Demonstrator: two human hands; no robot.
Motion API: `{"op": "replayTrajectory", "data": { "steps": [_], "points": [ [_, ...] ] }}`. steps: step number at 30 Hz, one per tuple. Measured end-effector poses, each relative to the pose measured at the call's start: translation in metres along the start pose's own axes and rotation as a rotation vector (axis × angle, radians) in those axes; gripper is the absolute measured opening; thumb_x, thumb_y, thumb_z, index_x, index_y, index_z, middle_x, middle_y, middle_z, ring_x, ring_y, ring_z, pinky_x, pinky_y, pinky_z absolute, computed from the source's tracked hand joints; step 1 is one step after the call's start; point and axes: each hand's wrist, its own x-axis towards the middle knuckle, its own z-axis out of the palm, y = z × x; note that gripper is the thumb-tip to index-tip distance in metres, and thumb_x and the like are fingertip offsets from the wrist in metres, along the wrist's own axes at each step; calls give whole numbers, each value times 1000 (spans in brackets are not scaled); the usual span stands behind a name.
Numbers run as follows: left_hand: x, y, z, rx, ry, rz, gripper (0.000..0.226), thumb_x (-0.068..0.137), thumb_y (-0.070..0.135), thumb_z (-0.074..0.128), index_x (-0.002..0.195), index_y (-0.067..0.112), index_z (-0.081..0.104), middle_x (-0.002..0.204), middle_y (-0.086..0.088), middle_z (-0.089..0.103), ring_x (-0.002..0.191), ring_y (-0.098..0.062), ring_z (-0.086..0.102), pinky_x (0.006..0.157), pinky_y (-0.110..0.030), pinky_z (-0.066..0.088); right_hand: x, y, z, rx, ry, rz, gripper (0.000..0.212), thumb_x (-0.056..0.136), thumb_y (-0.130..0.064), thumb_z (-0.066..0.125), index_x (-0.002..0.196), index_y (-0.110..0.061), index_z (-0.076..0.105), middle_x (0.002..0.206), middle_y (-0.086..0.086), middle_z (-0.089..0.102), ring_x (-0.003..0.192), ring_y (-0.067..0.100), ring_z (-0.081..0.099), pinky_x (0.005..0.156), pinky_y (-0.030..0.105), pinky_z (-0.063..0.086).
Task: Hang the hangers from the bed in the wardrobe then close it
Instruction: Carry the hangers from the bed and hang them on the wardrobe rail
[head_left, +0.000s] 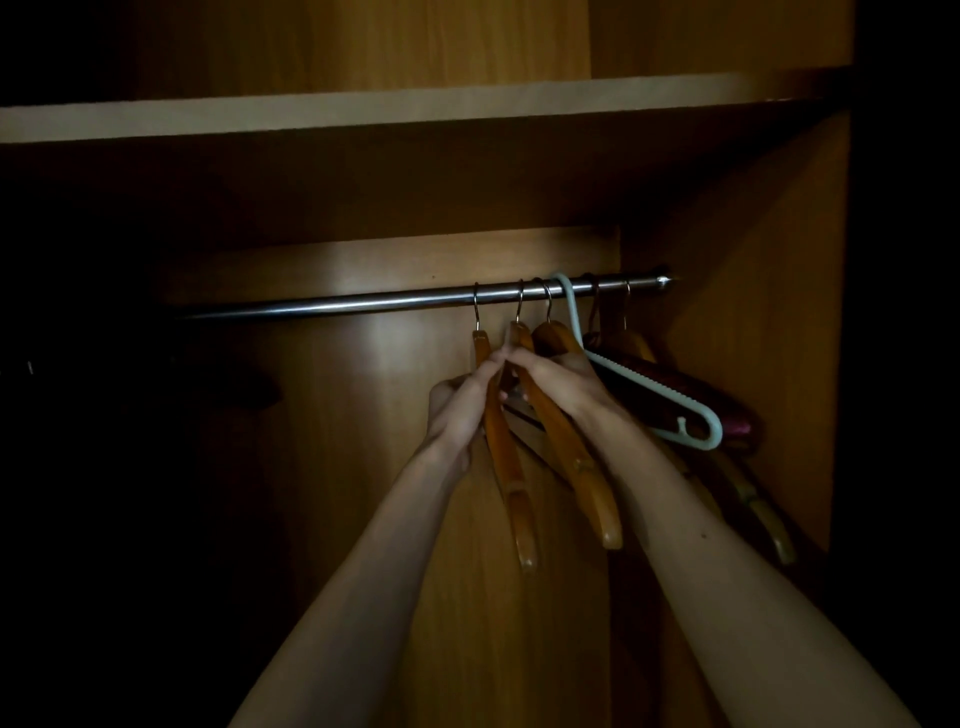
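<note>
Inside the dim wardrobe a metal rail runs across. Several hangers hang from its right half by their hooks: two orange wooden ones in front, the left wooden hanger and the second wooden hanger, then a pale green plastic hanger and darker wooden ones behind it. My left hand grips the left wooden hanger just below its hook. My right hand holds the neck of the second wooden hanger. The two hands' fingertips touch between the hooks.
A wooden shelf crosses above the rail. The wardrobe's right side wall stands close to the last hangers. The left half of the rail carries no hangers; the left part of the wardrobe is too dark to read.
</note>
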Motion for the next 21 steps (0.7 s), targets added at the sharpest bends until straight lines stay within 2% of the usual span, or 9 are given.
{"op": "replayTrajectory", "data": {
  "steps": [3, 4, 6, 8, 12, 15, 17, 19, 21],
  "points": [
    [-8, -3, 1, 11, -8, 14, 56, 85, 60, 67, 119, 16, 71, 95, -1, 79, 94, -16, 74, 78, -24, 57, -16, 3, -4, 65, -18, -38, 33, 83, -60, 69, 97, -30, 67, 82, -10, 65, 74, 4, 59, 57, 20, 38],
    [-13, -5, 1, 20, -9, 25, 53, 87, 58, 66, 118, 15, 72, 95, -2, 79, 94, -15, 74, 72, -20, 57, -23, 7, -5, 77, -16, -46, 31, 84, -60, 68, 95, -31, 66, 82, -11, 65, 74, 4, 60, 58, 20, 40],
    [-26, -12, 2, 30, 10, 48, 44, 93, 51, 64, 110, 12, 73, 91, -4, 78, 85, -11, 75, 59, -14, 55, -42, 19, -7, 117, -12, -57, 27, 88, -57, 65, 88, -31, 66, 83, -11, 68, 76, 4, 63, 66, 23, 46],
    [-43, -24, 1, 48, 40, 55, 44, 96, 49, 60, 108, 8, 72, 90, -8, 76, 73, -10, 72, 55, -13, 52, -64, 37, -9, 188, -15, -77, 20, 94, -51, 61, 85, -33, 63, 81, -14, 68, 78, 3, 65, 75, 24, 51],
    [-86, -67, -3, 25, 25, -20, 46, 101, 47, 51, 107, 5, 69, 80, -6, 65, 66, -14, 59, 56, -22, 49, -110, 81, -13, 231, 4, -111, 19, 103, -34, 52, 89, -34, 64, 68, -22, 69, 66, -11, 65, 60, 9, 47],
    [-121, -111, -6, 19, 55, -87, 27, 103, 31, 51, 106, 11, 69, 68, 2, 59, 59, -12, 53, 49, -23, 42, -136, 124, -10, 191, 24, -8, 17, 103, -31, 51, 92, -35, 63, 70, -15, 63, 62, 0, 57, 58, 14, 43],
    [-145, -150, -6, 45, 59, -150, 19, 102, 24, 52, 102, 13, 68, 63, 3, 57, 54, -9, 51, 46, -22, 40, -155, 161, -8, 124, 58, 70, 15, 100, -39, 55, 100, -32, 68, 77, -12, 63, 60, -3, 53, 55, 13, 39],
    [-168, -197, -5, 97, -25, -264, 17, 102, 21, 52, 101, 15, 68, 65, 1, 58, 51, -7, 50, 46, -20, 41, -177, 200, -7, 56, 62, 162, 25, 97, -48, 57, 106, -28, 70, 78, -7, 65, 56, -2, 54, 54, 16, 38],
    [-192, -252, -2, 218, -191, -400, 20, 103, 17, 51, 100, 11, 69, 69, -1, 60, 49, -5, 51, 47, -19, 42, -203, 246, -8, -5, 56, 289, 30, 96, -49, 58, 101, -23, 71, 73, -3, 65, 54, 3, 54, 59, 23, 40]
  ]
}}
